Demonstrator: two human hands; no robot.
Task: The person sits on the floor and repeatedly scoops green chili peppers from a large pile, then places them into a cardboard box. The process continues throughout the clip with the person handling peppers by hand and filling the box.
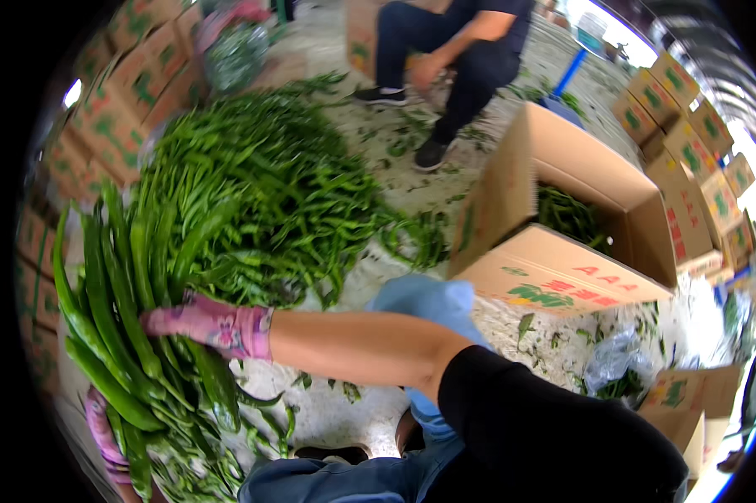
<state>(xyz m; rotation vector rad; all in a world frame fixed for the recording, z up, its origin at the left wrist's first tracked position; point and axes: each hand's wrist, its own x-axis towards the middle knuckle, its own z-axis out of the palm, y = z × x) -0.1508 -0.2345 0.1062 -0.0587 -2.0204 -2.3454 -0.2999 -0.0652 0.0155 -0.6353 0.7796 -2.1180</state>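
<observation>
A large bunch of long green chili peppers (111, 302) is held up at the left, stems pointing down toward me. My right hand (205, 322), in a pink patterned glove, reaches across and grips the bunch from its right side; the peppers hide its fingertips. Low on the far left, my left hand (104, 434) in a matching glove supports the peppers from the outer side, mostly covered by them. Beyond the bunch spreads a big heap of green peppers (277, 182) on the floor. Loose peppers (196, 468) also lie beneath the bunch.
An open cardboard box (560, 270) with green peppers inside stands to the right. A seated person (453, 56) is beyond the heap. Stacked cartons (123, 107) line the left, with more cartons (686, 138) at right. A plastic bag (620, 361) and scattered leaves lie on the floor.
</observation>
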